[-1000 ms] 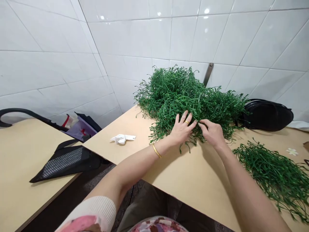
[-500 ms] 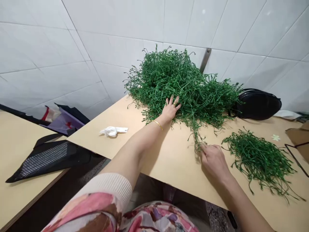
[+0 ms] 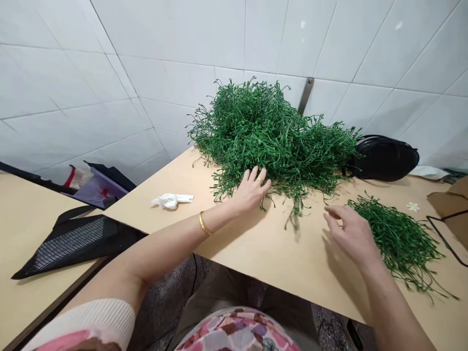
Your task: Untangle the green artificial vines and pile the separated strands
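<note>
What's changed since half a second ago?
The right hand let go of the strands in front of the large pile and moved right, toward the smaller bunch. The left hand drew back slightly, staying at the large pile's edge. The smaller bunch, white scrap and black bag stayed put.

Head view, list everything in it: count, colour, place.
Tables: two, pale wood, left and right.
Tiles: many, white, behind tables.
Large pile: one, green stems, right table.
Small pile: one, green stems, right side.
Round bag: one, black, right of large pile.
Crumpled scrap: one, white, left of large pile.
Flower: one, pale, beyond small pile.
Metal strip: one, grey, behind large pile.
Cardboard: one piece, brown, right edge.
Mesh bag: one, black, left table.
Cloth: one, purple, beyond mesh bag.
Bracelet: one, gold, left wrist.
Shirt: one, multicoloured, bottom.
Left hand: one, gold ring, touching large pile.
Right hand: one, beside small pile.
</note>
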A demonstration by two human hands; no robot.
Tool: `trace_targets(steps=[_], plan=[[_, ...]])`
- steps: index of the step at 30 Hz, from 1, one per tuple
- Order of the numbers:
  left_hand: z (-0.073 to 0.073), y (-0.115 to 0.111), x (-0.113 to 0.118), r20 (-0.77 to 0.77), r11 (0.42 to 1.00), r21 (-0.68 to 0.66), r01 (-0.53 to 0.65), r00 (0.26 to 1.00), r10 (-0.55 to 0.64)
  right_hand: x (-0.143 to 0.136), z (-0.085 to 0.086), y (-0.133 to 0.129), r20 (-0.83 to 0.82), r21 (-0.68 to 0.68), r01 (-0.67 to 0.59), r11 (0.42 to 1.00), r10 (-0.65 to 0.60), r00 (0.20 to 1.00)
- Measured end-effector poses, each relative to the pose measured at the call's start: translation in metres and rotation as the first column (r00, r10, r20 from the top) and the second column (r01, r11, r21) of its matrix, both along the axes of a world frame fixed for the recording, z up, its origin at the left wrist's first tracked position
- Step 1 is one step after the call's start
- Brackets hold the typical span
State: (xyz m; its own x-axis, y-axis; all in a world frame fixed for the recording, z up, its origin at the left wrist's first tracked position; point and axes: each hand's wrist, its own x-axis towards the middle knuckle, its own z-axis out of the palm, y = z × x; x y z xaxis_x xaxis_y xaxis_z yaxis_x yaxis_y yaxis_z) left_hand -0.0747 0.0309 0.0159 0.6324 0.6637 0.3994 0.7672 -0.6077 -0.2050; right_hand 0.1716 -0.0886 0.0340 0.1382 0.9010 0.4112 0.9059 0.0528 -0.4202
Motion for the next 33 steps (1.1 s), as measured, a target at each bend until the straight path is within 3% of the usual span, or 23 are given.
trace_targets(steps=[3, 5, 7, 11, 14, 17, 20, 25, 29, 33], plan=[[-0.003, -0.007, 0.0, -0.004, 0.992, 0.065, 0.11, 0.994, -0.11, -0.002, 0.016, 0.016, -0.131, 0.181, -0.014, 0.983, 0.038, 0.991], [-0.004, 0.0, 0.003, -0.046, 0.985, 0.082, 0.151, 0.988, -0.148, -0.007, 0.014, 0.038, -0.208, 0.243, -0.027, 0.97, 0.08, 0.975], [-0.005, 0.014, 0.005, -0.088, 0.99, 0.074, 0.119, 0.99, -0.112, -0.013, 0.001, 0.066, -0.277, 0.218, -0.051, 0.975, 0.112, 0.954], [-0.005, 0.049, -0.001, -0.112, 0.998, 0.066, 0.001, 0.994, 0.007, -0.026, -0.034, 0.117, -0.431, 0.07, -0.022, 0.997, 0.05, 0.901], [-0.005, 0.068, -0.01, -0.125, 0.998, 0.048, -0.029, 0.992, 0.035, -0.036, -0.043, 0.129, -0.414, 0.041, -0.065, 0.997, 0.076, 0.907], [-0.006, 0.078, -0.014, -0.105, 0.998, 0.011, -0.069, 0.992, 0.07, -0.045, -0.034, 0.111, -0.305, 0.023, -0.114, 0.993, 0.116, 0.945], [-0.007, 0.087, -0.012, -0.077, 0.994, -0.034, -0.1, 0.992, 0.098, -0.055, -0.023, 0.071, -0.035, -0.006, -0.176, 0.984, 0.176, 0.984], [-0.008, 0.102, -0.009, -0.028, 0.992, -0.068, -0.101, 0.995, 0.1, -0.062, -0.029, -0.006, 0.266, -0.11, -0.261, 0.959, 0.281, 0.922], [-0.007, 0.106, -0.007, -0.01, 0.989, -0.11, -0.095, 0.995, 0.095, -0.05, -0.037, -0.037, 0.235, -0.21, -0.229, 0.95, 0.276, 0.932], [0.0, 0.092, -0.003, -0.069, 0.982, -0.149, -0.112, 0.992, 0.103, -0.03, -0.044, -0.022, 0.102, -0.164, -0.159, 0.973, 0.177, 0.979]])
